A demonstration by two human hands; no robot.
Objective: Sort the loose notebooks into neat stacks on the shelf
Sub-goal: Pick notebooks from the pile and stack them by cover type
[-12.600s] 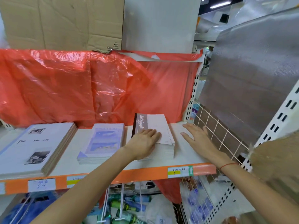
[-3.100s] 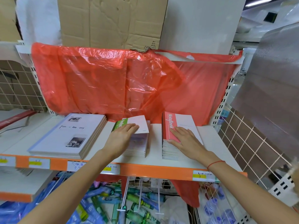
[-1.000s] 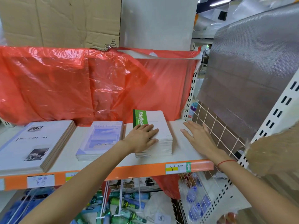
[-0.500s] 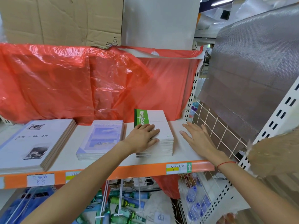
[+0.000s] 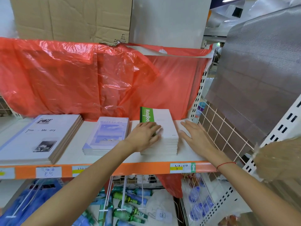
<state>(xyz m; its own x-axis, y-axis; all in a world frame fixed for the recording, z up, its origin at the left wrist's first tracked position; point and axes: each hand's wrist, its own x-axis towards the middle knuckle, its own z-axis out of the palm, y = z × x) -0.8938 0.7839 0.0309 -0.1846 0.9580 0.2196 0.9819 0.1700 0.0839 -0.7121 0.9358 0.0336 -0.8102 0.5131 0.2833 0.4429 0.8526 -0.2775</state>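
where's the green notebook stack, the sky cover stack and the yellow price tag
green notebook stack (image 5: 164, 121): head view, bare white part of the top cover.
sky cover stack (image 5: 110, 132): head view, blue picture on the top cover.
yellow price tag (image 5: 179, 168): head view, yellow band on the shelf's orange edge.

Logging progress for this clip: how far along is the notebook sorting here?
Nearly done. Three stacks lie squared on the shelf. In hand: the left hand presses flat on the green-spine stack, the right hand open beside it. No loose notebooks show; only final squaring seems left.
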